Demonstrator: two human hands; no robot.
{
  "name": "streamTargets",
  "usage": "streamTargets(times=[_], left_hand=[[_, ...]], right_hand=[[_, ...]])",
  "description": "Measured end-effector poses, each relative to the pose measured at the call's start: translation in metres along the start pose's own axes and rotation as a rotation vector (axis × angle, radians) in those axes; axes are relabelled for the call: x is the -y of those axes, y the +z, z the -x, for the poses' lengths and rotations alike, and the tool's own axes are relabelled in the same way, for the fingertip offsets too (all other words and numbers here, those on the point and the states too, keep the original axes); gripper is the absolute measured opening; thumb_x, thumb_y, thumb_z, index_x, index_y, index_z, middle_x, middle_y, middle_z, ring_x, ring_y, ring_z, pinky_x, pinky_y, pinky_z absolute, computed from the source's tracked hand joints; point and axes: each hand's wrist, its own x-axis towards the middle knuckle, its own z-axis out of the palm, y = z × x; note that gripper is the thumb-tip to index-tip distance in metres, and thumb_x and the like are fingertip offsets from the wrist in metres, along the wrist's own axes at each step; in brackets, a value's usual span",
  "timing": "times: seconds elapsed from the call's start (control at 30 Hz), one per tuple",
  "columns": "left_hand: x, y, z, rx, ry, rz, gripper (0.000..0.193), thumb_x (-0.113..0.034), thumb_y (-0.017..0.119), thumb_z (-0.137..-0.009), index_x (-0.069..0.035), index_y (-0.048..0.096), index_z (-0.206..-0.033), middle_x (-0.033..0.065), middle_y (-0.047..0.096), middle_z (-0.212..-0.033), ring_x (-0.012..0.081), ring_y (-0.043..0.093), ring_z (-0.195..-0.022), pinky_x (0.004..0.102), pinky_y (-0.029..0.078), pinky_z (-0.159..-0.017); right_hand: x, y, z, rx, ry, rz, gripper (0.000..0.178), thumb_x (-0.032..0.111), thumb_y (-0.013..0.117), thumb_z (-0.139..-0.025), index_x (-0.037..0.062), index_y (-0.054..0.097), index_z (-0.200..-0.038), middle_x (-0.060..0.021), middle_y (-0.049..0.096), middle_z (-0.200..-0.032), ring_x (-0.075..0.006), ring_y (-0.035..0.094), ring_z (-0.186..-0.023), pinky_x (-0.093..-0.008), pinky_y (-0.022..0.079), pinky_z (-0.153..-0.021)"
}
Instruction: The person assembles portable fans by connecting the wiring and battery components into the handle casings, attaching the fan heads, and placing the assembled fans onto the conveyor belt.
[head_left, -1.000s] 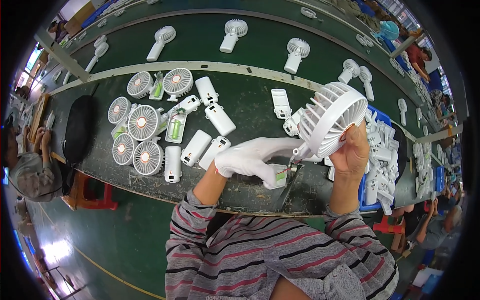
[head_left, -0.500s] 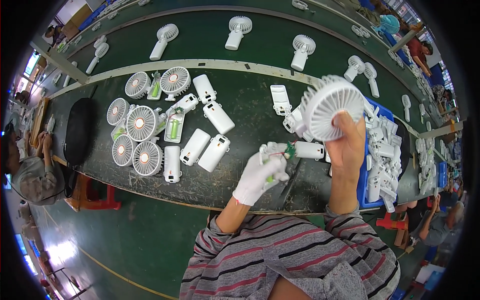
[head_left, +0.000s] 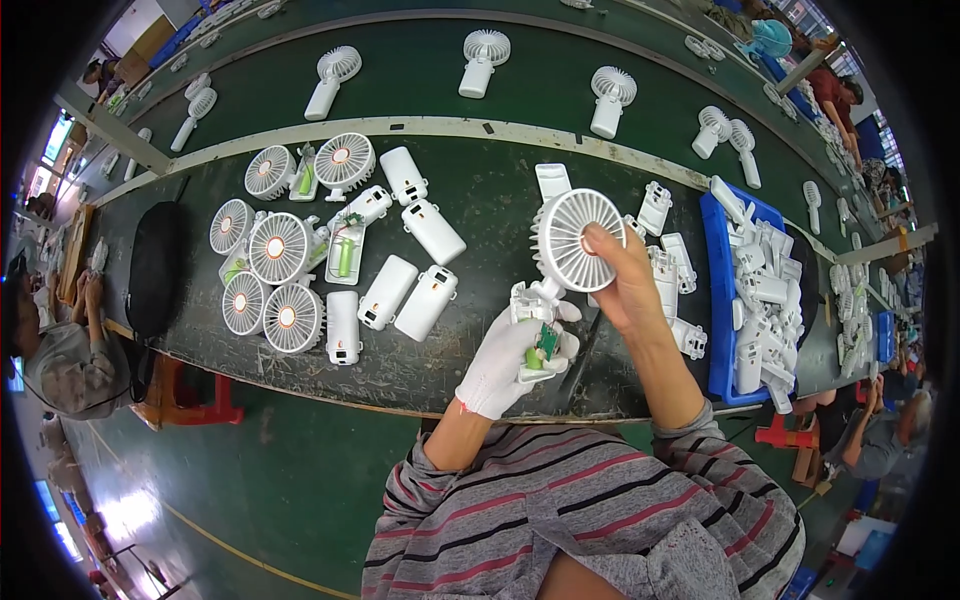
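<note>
My left hand (head_left: 497, 362), in a white glove, is closed round an opened white fan handle (head_left: 530, 300). A green circuit board (head_left: 547, 341) and a green battery (head_left: 535, 358) show between its fingers. My bare right hand (head_left: 628, 285) grips a round white fan head (head_left: 581, 241), thumb on the grille's centre. The fan head's lower neck meets the top of the handle; whether they are joined I cannot tell. White handle shells (head_left: 655, 208) lie just beyond my right hand.
Fan heads (head_left: 280, 248) with open handles and several closed white casings (head_left: 428, 303) lie at left. A blue bin (head_left: 718, 300) of white parts stands at right. Finished-looking fans (head_left: 485, 62) lie on the green conveyor (head_left: 420, 85). Another person (head_left: 75, 345) sits far left.
My right hand has brought the fan head left and down to the handle in my left hand. The left hand has turned, showing the circuit board lower among its fingers.
</note>
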Motion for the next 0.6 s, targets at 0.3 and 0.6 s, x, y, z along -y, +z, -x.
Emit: streamTargets(times=[0.3, 0.6], left_hand=[[-0.008, 0.012, 0.008, 0.006, 0.042, -0.137, 0.032, -0.025, 0.049, -0.094, 0.0, 0.045, -0.113, 0.0216, 0.06, -0.1, 0.0275, 0.066, -0.074, 0.0322, 0.057, -0.061], [-0.002, 0.022, 0.014, -0.126, -0.041, -0.471, 0.033, -0.024, 0.049, -0.092, 0.002, 0.046, -0.112, 0.0189, 0.063, -0.087, 0.0225, 0.065, -0.067, 0.0294, 0.055, -0.054]], right_hand=[[-0.001, -0.003, -0.005, -0.022, -0.024, 0.13, 0.039, 0.017, 0.067, -0.082, -0.0019, 0.052, -0.112, -0.0095, 0.062, -0.098, -0.0138, 0.062, -0.087, -0.0277, 0.052, -0.077], [0.002, -0.003, -0.008, 0.073, 0.028, 0.406, 0.052, 0.023, 0.077, -0.073, -0.0034, 0.055, -0.113, -0.0097, 0.064, -0.094, -0.0123, 0.061, -0.083, -0.0255, 0.049, -0.075]])
